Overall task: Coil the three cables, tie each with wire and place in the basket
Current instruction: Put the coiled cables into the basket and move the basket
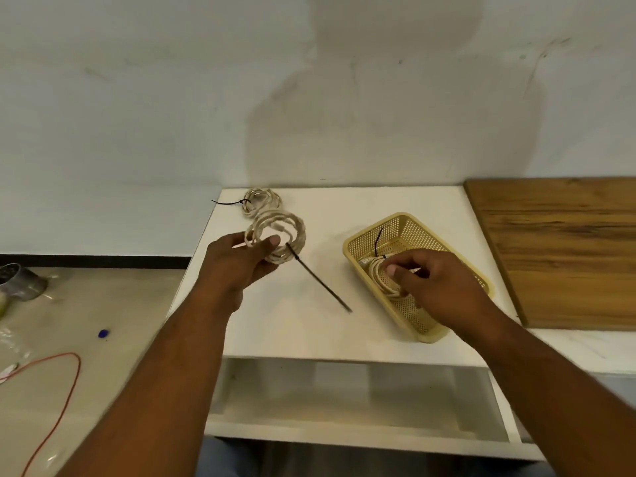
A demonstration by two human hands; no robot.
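Three coils show, each with a dark wire tie. One coil [383, 275] lies in the basket [389, 225] on the right of the table [344, 325], under the right hand [437, 287], whose fingers curl over it; whether they pinch it or have just let go I cannot tell, as the hand covers much of it. The left hand [237, 261] grips a second coil [280, 237] between thumb and fingers, lifted off the table with its long tie [321, 280] trailing down, likely ready for the basket next. A third coil [262, 198] waits at the far edge. Whether that tie is twisted tight is hard to make out.
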